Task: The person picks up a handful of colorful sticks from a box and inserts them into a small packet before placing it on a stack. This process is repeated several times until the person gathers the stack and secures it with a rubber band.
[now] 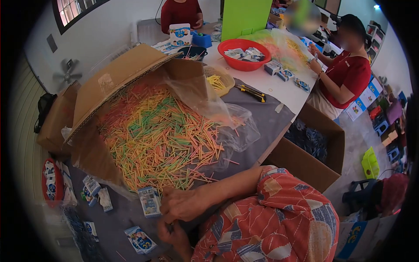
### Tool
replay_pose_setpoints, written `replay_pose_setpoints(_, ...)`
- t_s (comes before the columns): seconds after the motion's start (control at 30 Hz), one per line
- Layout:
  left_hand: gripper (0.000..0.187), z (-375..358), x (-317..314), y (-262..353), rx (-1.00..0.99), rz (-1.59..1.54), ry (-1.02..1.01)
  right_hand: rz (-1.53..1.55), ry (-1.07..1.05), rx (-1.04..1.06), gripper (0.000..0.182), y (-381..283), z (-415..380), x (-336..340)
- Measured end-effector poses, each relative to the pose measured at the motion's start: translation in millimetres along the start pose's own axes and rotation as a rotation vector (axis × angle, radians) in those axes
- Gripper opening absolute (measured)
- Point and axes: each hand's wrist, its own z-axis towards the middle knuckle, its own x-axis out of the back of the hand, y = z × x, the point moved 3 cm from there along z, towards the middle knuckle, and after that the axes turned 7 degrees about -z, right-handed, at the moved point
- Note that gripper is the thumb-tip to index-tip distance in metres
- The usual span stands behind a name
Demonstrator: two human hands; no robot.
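Note:
My right hand [183, 204] reaches in from the right, fingers curled and closed at the near edge of the stick pile. Just below it is my left hand [173, 234], also closed, its fingertips close to those of the right. What the fingers hold is hidden, and I cannot tell what it is. A blue-and-white printed packet [149, 202] borders the right hand's knuckles. Beyond spreads a big heap of thin coloured sticks [161, 135], spilling from a tipped cardboard box [118, 78] lined with clear plastic. More packets [140, 239] lie left of my hands.
Past the heap are a yellow basket [228, 81] of sticks, a yellow-black cutter [251, 92] and a red basin [244, 66] of packets. An open carton [305, 148] stands beside the table's right edge. A co-worker [345, 74] sits at the right; another person [181, 15] is at the back.

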Motion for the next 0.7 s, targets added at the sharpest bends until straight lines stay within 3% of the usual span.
replay_pose_setpoints(0.1, 0.019, 1.2, 2.7, -7.2, -0.041, 0.020, -0.020, -0.035, -0.139, -0.020, 0.006, 1.0, 5.1, 5.6)
replay_pose_setpoints(0.2, 0.020, 3.7, 8.7, 24.1, -0.069, 0.176, -0.079, -0.143, -0.308, -0.016, 0.008, 5.3, 8.2, 6.5)
replay_pose_setpoints(0.27, 0.021, 3.2, 21.1, 18.5, -0.173, 0.245, -0.051, -0.090, -0.291, -0.011, 0.021, 7.2, 5.3, 9.7)
replay_pose_setpoints(0.3, 0.022, 2.0, 29.9, 18.1, -0.096, 0.214, -0.007, -0.114, -0.248, -0.014, 0.035, 6.7, 6.3, 18.4)
replay_pose_setpoints(0.33, 0.022, 1.1, 42.0, 15.8, -0.033, 0.180, 0.044, -0.102, -0.325, -0.079, 0.033, 11.5, 5.4, 20.8)
replay_pose_setpoints(0.4, 0.026, -0.1, 72.9, 9.3, 0.074, 0.211, 0.109, -0.080, -0.241, -0.120, 0.025, 26.0, -1.7, 22.9)
replay_pose_setpoints(0.5, 0.030, 0.2, 112.3, -10.2, 0.238, 0.249, 0.218, -0.064, -0.285, -0.219, 0.021, 51.0, -15.1, 17.7)
replay_pose_setpoints(0.7, 0.052, 19.4, 134.4, -28.0, 0.232, 0.355, 0.168, -0.097, -0.290, -0.264, 0.010, 76.9, -27.3, 31.3)
